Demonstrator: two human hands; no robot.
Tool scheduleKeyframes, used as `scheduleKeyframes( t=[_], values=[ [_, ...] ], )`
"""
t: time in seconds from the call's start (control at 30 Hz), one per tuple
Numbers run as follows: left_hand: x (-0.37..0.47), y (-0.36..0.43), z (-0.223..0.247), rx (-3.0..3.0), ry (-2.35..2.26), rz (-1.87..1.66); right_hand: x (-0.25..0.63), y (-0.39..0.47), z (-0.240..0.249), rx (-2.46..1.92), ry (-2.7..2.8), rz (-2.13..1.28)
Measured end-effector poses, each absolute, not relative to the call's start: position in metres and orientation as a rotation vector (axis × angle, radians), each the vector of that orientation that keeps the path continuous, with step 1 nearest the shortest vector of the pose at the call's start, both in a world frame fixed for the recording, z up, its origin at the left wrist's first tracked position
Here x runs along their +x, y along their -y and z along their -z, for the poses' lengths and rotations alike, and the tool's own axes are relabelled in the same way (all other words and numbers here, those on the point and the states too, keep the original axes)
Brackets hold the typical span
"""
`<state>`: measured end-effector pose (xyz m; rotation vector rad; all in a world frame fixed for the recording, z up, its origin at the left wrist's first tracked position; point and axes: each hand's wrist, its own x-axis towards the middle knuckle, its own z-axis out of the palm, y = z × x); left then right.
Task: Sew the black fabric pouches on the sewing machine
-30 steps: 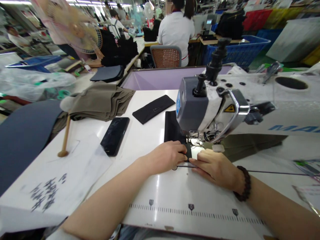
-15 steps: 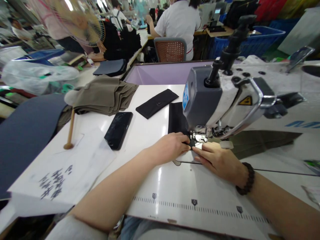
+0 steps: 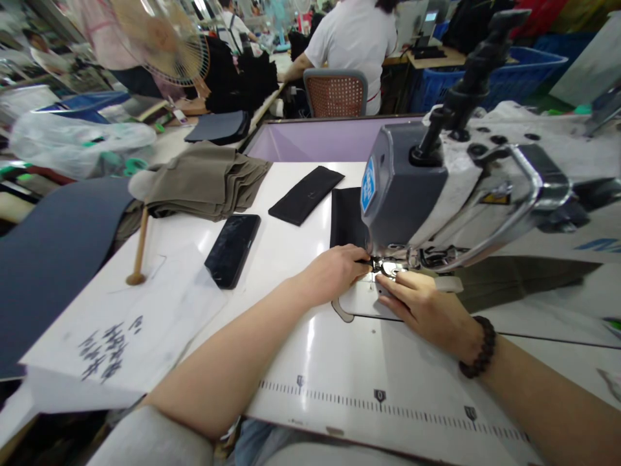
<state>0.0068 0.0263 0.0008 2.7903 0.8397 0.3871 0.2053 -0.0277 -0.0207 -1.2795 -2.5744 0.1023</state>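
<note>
Under the head of the sewing machine (image 3: 402, 188) lies a black cloth piece (image 3: 347, 217), its near end by the lit needle area. My left hand (image 3: 337, 273) presses on this near end, fingers together at the left of the presser foot. My right hand (image 3: 422, 304), with a dark bead bracelet (image 3: 480, 347), rests on the machine bed just right of the needle, its fingers extended and slightly apart. A second black folded piece (image 3: 306, 195) lies farther back on the white table (image 3: 276, 259).
A phone (image 3: 233, 250), a paper with writing (image 3: 160, 323), a wooden-handled tool (image 3: 140, 252) and stacked olive cloth (image 3: 204, 181) lie left. Olive fabric (image 3: 524, 281) is behind the machine at right. A person in white (image 3: 352, 35) sits beyond; a fan (image 3: 179, 58) stands back left.
The black cloth has moved slightly away from me, and less of its near end shows between my hands. My left hand has followed it forward a little. The whole view has shifted slightly.
</note>
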Motion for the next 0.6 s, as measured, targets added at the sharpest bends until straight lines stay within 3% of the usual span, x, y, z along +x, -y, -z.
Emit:
scheduleKeyframes(
  t=[0.6],
  values=[
    [0.011, -0.025, -0.012, 2.849, -0.924, -0.243, 0.206, 0.027, 0.02, -1.271, 2.566, -0.11]
  ],
)
